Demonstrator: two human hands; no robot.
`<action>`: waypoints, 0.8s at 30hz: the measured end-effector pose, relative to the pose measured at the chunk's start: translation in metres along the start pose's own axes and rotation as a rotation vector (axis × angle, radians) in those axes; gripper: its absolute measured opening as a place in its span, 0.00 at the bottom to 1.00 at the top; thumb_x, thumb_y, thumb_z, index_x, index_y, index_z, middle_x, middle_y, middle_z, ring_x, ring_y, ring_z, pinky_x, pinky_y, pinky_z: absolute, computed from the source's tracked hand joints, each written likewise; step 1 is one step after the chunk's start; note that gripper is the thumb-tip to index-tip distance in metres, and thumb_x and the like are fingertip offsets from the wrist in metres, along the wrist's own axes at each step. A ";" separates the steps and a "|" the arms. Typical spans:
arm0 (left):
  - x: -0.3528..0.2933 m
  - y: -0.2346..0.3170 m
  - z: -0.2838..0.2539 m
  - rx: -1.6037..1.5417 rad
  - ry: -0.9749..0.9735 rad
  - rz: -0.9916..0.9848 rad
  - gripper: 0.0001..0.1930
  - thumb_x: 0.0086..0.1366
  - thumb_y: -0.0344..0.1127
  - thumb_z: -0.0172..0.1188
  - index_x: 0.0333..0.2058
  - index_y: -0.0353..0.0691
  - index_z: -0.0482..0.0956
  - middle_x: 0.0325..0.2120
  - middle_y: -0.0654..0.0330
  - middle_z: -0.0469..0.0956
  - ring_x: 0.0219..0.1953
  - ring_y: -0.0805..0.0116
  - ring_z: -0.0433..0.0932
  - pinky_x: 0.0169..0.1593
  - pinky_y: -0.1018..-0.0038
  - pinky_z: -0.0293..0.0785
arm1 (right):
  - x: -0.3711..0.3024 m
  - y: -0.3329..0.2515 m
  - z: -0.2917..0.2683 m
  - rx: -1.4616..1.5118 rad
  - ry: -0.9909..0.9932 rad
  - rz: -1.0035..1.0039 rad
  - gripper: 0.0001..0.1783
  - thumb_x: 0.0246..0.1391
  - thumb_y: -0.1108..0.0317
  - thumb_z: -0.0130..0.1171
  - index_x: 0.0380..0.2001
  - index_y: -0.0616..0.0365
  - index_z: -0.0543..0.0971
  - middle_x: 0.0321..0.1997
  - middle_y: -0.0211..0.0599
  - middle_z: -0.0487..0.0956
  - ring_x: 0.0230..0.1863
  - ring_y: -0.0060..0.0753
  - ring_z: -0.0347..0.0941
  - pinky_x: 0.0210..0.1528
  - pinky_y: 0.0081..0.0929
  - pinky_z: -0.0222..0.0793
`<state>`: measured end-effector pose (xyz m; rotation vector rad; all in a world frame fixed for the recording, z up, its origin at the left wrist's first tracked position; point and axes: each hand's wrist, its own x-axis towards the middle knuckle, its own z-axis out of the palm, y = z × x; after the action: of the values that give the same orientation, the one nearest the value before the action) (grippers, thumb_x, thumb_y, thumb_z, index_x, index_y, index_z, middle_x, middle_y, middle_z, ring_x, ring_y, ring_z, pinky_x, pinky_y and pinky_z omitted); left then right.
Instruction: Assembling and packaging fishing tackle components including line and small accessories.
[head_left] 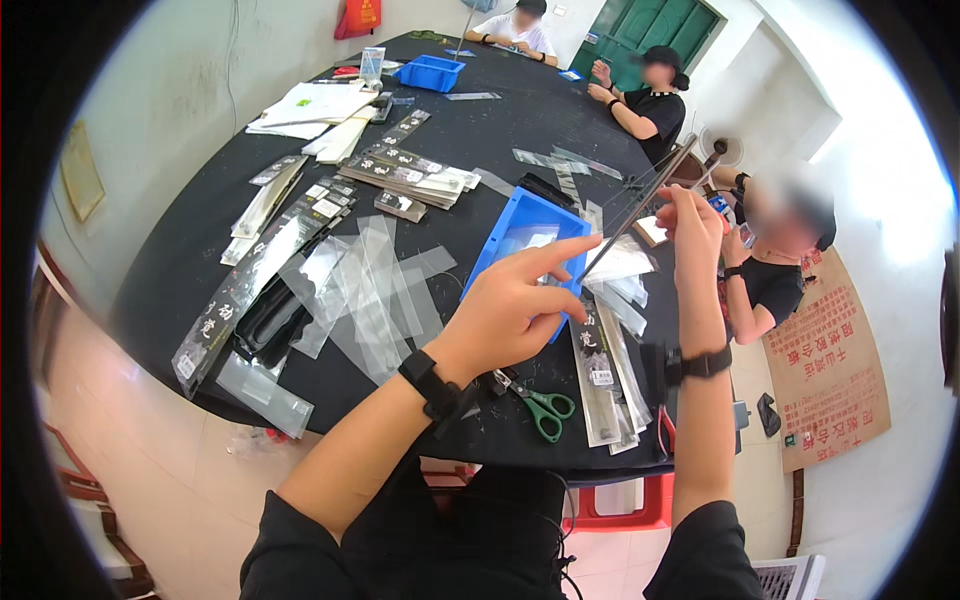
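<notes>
A thin dark rod (634,214) slants up to the right over the table. Its lower end sits between the fingers of my left hand (515,305), with the index finger stretched along one side and the other fingers curled at the end. Beside the rod's upper part is my right hand (692,225), raised, its fingertips pinched together; anything fine between them is too small to make out. Under my left hand stands a blue bin (510,222) with clear plastic pieces inside. Green-handled scissors (546,408) lie near the table's front edge, below both hands.
Clear plastic sleeves (375,300) and black printed sleeves (245,275) are spread left of the bin. More packed sleeves (603,385) lie at right front. Another blue bin (430,73) and paper stacks (310,105) stand farther back. Several co-workers sit around the black-covered table (180,265).
</notes>
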<state>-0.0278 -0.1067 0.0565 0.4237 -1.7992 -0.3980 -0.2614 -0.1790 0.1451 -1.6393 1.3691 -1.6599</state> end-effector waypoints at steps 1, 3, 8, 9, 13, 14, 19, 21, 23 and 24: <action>0.000 -0.002 -0.001 -0.013 -0.029 -0.011 0.14 0.48 0.16 0.52 0.27 0.40 0.84 0.59 0.56 0.71 0.42 0.63 0.78 0.43 0.73 0.74 | 0.016 0.017 -0.001 -0.106 0.058 0.037 0.15 0.55 0.60 0.59 0.31 0.62 0.83 0.21 0.30 0.78 0.23 0.18 0.71 0.27 0.17 0.65; 0.002 -0.003 -0.001 -0.032 -0.055 -0.021 0.14 0.48 0.16 0.53 0.27 0.41 0.83 0.60 0.56 0.70 0.43 0.63 0.78 0.43 0.73 0.74 | 0.054 0.067 -0.014 -0.344 -0.062 0.084 0.14 0.52 0.61 0.60 0.30 0.62 0.84 0.21 0.32 0.79 0.24 0.20 0.73 0.28 0.18 0.67; -0.001 -0.007 -0.002 -0.112 -0.098 -0.055 0.12 0.46 0.18 0.55 0.26 0.42 0.83 0.60 0.54 0.69 0.45 0.61 0.78 0.42 0.72 0.75 | 0.092 0.119 0.026 -0.915 -0.440 0.322 0.12 0.46 0.63 0.62 0.29 0.60 0.85 0.24 0.38 0.82 0.26 0.27 0.78 0.32 0.25 0.72; 0.002 -0.005 0.002 -0.147 -0.094 -0.031 0.12 0.46 0.18 0.55 0.25 0.42 0.83 0.60 0.52 0.69 0.47 0.59 0.77 0.44 0.72 0.75 | 0.102 0.139 0.021 -0.881 -0.455 0.175 0.12 0.45 0.64 0.62 0.30 0.59 0.85 0.24 0.40 0.83 0.27 0.29 0.78 0.35 0.27 0.73; -0.003 -0.010 0.004 -0.196 -0.083 -0.084 0.11 0.46 0.18 0.56 0.24 0.40 0.82 0.60 0.51 0.69 0.55 0.56 0.74 0.46 0.68 0.75 | 0.119 0.172 0.048 -0.947 -0.496 -0.108 0.14 0.45 0.71 0.57 0.36 0.55 0.85 0.35 0.47 0.83 0.39 0.43 0.80 0.47 0.35 0.73; -0.004 -0.011 0.004 -0.187 -0.072 -0.078 0.10 0.45 0.18 0.57 0.24 0.40 0.82 0.59 0.52 0.69 0.52 0.56 0.76 0.46 0.68 0.76 | 0.124 0.181 0.055 -0.992 -0.452 -0.199 0.15 0.46 0.73 0.55 0.38 0.54 0.85 0.39 0.47 0.83 0.44 0.46 0.80 0.50 0.35 0.73; 0.000 -0.007 0.005 -0.179 -0.058 -0.087 0.07 0.45 0.21 0.58 0.23 0.41 0.81 0.58 0.54 0.71 0.45 0.58 0.78 0.45 0.69 0.76 | 0.154 0.214 0.056 -0.877 -0.527 -0.145 0.16 0.51 0.66 0.57 0.43 0.48 0.84 0.43 0.43 0.82 0.46 0.47 0.79 0.50 0.36 0.73; 0.000 -0.006 0.004 -0.163 -0.047 -0.067 0.06 0.45 0.22 0.58 0.22 0.41 0.80 0.57 0.55 0.72 0.41 0.61 0.79 0.42 0.71 0.76 | 0.155 0.216 0.060 -0.996 -0.586 -0.153 0.16 0.50 0.65 0.58 0.44 0.46 0.84 0.42 0.42 0.83 0.45 0.46 0.79 0.49 0.36 0.74; -0.001 -0.006 0.004 -0.172 -0.055 -0.089 0.07 0.45 0.22 0.58 0.22 0.41 0.80 0.57 0.55 0.72 0.38 0.62 0.79 0.40 0.71 0.76 | 0.148 0.207 0.071 -1.217 -0.597 -0.209 0.14 0.50 0.64 0.60 0.41 0.41 0.85 0.40 0.39 0.83 0.43 0.44 0.80 0.48 0.36 0.75; -0.002 -0.005 0.003 -0.181 -0.065 -0.108 0.07 0.45 0.22 0.57 0.22 0.41 0.80 0.56 0.56 0.73 0.35 0.63 0.79 0.38 0.72 0.76 | 0.143 0.198 0.081 -1.207 -0.606 -0.216 0.14 0.50 0.64 0.60 0.41 0.41 0.85 0.40 0.39 0.83 0.43 0.44 0.80 0.48 0.36 0.75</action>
<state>-0.0299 -0.1101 0.0516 0.3858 -1.7892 -0.6510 -0.2807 -0.4092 0.0328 -2.6447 1.9833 -0.1488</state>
